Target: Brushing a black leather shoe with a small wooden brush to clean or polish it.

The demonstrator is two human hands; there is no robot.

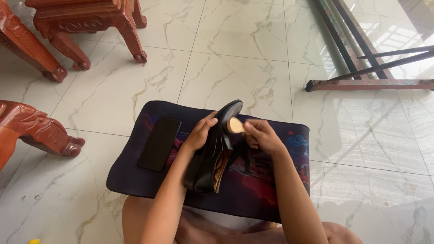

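A black leather shoe (216, 149) is held tilted, toe up and away from me, over a dark printed mat (271, 180) on the floor. My left hand (199, 133) grips the shoe's left side near the middle. My right hand (261, 135) is closed around a small tan round pad or brush (235, 125) that touches the shoe's upper right side near the toe. The shoe's tan lining shows at its opening near my lap.
A black phone (159, 143) lies flat on the mat's left part. Carved red wooden furniture legs (45, 131) stand at the left and top left. A metal frame (370, 83) lies on the marble floor at the top right.
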